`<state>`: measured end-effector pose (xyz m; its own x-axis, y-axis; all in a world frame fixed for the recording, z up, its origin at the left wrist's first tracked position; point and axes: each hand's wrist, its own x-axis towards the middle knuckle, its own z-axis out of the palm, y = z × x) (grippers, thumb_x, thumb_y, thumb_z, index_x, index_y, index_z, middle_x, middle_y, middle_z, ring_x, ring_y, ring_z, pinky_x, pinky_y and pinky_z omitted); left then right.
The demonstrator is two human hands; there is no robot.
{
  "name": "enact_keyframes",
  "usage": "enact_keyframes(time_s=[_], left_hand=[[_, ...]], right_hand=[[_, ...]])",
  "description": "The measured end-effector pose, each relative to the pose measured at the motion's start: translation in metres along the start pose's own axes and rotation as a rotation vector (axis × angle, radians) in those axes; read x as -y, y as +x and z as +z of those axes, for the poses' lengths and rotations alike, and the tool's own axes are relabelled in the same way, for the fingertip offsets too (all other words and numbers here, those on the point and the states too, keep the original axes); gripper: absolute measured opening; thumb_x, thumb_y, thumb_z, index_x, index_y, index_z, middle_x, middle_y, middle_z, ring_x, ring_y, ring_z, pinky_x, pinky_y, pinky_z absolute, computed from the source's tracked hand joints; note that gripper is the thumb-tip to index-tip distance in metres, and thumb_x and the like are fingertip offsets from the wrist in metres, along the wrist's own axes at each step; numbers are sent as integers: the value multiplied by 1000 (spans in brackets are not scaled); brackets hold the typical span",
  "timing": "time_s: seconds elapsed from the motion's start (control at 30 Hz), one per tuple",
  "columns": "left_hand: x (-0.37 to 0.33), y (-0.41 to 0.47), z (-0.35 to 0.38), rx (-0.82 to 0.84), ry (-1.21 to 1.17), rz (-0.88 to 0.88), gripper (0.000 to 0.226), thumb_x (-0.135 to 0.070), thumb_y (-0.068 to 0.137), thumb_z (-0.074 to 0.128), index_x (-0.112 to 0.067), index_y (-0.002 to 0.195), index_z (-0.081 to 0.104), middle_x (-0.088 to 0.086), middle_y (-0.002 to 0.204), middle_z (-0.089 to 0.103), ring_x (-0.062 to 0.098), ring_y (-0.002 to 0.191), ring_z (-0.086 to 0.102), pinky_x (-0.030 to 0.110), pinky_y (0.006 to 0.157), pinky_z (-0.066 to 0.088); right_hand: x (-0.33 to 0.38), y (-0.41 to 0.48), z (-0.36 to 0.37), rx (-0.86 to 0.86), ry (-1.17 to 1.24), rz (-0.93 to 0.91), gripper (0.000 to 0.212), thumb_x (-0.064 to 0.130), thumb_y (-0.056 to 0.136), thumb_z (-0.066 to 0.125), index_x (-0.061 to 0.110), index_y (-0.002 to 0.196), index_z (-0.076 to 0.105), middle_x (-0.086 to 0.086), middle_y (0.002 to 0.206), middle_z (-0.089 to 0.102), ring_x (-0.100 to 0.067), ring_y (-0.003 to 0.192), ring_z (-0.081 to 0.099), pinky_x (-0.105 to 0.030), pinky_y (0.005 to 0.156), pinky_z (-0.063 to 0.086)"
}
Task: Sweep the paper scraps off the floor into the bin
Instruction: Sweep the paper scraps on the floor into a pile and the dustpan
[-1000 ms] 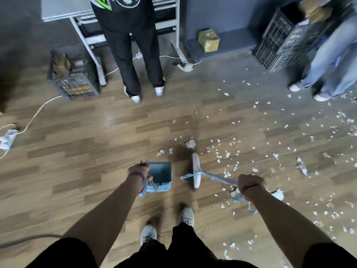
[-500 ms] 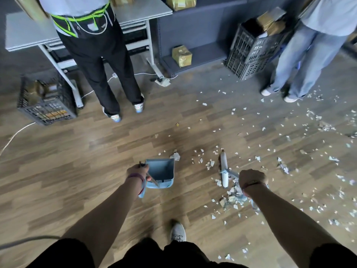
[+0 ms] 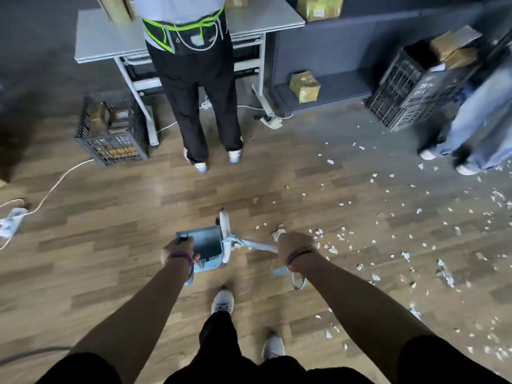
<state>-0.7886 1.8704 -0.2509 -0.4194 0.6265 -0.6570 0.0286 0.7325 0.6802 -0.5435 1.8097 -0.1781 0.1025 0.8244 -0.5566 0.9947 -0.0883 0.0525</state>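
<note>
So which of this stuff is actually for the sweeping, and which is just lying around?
For the job: dustpan in the left hand, broom in the right hand, paper scraps.
Just lying about: black crate, yellow box, power strip, table.

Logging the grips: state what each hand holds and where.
Left hand grips the blue dustpan by its handle; right hand grips the small broom by its handle.
</note>
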Motion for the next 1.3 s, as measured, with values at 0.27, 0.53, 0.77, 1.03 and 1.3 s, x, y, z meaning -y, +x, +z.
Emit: enact_keyframes(time_s=[0.27,0.53,0.77,1.03,1.3], left_hand=[[-36,97,-72,-18,119,-73,13,-20,91,53,-7,92,53,13,73,56,11,21,48,12,25,28],[-53,128,-40,94,259,-132,21,-25,91,52,-7,98,57,21,93,68,8,27,52,10,29,36],[-69,121,40,339,339,-89,27,-15,94,54,-3,119,56,12,94,57,3,27,52,14,30,41],[-79,67,104,493,315,-64,7,-10,92,57,-5,86,56,7,66,47,22,50,50,15,31,40],[-82,44,132,541,297,-53,8,-11,90,61,-8,84,57,8,61,47,24,51,45,15,29,42]], right_hand=[[102,77,-8,101,31,-60,31,18,95,40,15,119,60,-4,120,65,-25,112,61,-35,88,48],[67,97,7,228,66,181,35,21,95,39,19,125,58,-4,126,61,-25,118,58,-36,93,48],[-33,56,33,320,121,545,34,21,90,47,19,122,60,-2,121,65,-22,114,61,-36,93,50],[-67,7,30,264,94,742,37,19,96,37,20,129,55,0,126,61,-20,118,58,-32,90,50],[-80,-22,24,241,159,841,33,17,94,44,19,124,58,0,122,64,-21,115,60,-32,89,50]])
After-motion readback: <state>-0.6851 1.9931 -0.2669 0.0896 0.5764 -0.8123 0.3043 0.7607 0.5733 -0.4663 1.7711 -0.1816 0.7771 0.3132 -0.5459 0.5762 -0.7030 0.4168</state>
